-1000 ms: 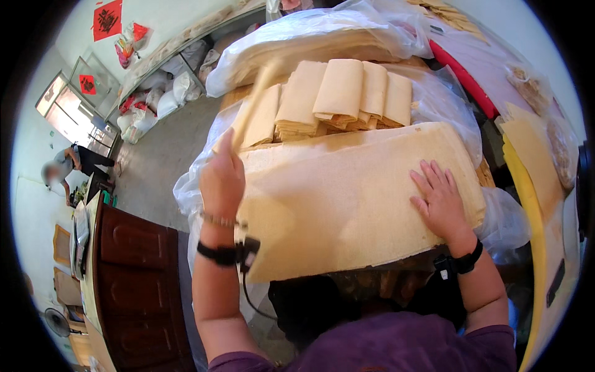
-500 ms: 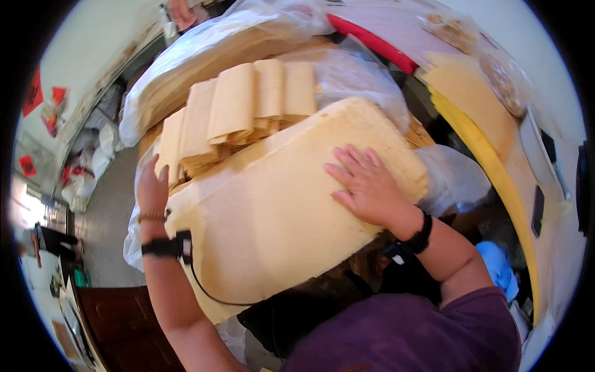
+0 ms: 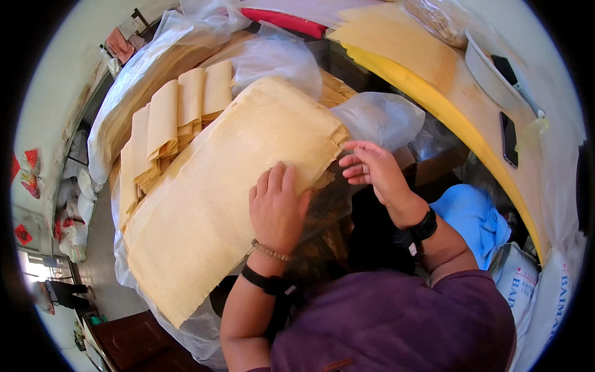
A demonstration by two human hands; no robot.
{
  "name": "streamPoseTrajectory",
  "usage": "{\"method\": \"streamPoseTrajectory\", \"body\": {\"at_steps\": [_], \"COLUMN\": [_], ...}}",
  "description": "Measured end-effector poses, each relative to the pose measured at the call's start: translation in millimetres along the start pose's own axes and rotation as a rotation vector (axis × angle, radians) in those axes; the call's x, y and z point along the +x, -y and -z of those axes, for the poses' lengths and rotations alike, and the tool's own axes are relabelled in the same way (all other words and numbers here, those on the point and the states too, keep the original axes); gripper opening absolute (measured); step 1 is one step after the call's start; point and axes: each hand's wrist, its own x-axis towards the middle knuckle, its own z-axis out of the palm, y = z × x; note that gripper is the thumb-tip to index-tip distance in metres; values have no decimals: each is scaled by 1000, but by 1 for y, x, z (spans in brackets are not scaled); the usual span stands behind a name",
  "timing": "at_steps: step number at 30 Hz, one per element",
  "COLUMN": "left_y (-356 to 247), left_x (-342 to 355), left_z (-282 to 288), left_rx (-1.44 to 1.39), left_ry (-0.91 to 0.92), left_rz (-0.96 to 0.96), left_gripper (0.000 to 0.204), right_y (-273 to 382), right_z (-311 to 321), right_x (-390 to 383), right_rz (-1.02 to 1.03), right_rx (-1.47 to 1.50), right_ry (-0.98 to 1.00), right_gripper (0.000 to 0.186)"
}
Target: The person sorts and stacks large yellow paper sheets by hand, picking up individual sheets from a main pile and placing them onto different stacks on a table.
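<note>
A wide stack of thin, pale yellow sheets [image 3: 211,180], which look like tofu skin, lies slanted in front of me. My left hand [image 3: 276,201] rests on its near edge, fingers laid out over the top sheet. Beside the ragged right-hand corner is my right hand [image 3: 375,170], its fingers loosely curled and a little apart, with nothing visible in them. Whether its fingertips touch the edge is hard to make out. Behind the stack sit several folded bundles [image 3: 163,121] of similar sheets in a row.
Clear plastic sheeting [image 3: 378,118] surrounds the pile. To the right, a table with a yellow edge [image 3: 446,115] holds a white basin [image 3: 489,71] and a phone [image 3: 509,139]. Blue cloth [image 3: 471,217] and white sacks [image 3: 515,276] lie below it. A dark red cabinet [image 3: 139,344] stands at lower left.
My left hand has come from the stack's left end to its near edge. My right hand has slid off the top to the right corner. The view has shifted.
</note>
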Motion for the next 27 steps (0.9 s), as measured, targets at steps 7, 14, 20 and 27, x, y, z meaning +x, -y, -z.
{"method": "streamPoseTrajectory", "body": {"at_steps": [7,14,20,27], "left_y": [12,30,11,20], "left_x": [14,7,11,26], "left_z": [-6,-17,-20,-10], "left_rx": [-59,-184,11,66], "left_ry": [-48,-182,-247,-61], "left_rz": [-15,339,-14,255], "left_gripper": [28,12,14,10], "right_y": [-9,15,3,6], "right_z": [14,-15,-47,-51], "right_x": [-14,-20,-15,-32], "right_rz": [-105,1026,991,1268], "right_rx": [83,-571,-830,-1017], "right_ry": [206,315,360,198], "right_gripper": [31,14,12,12]}}
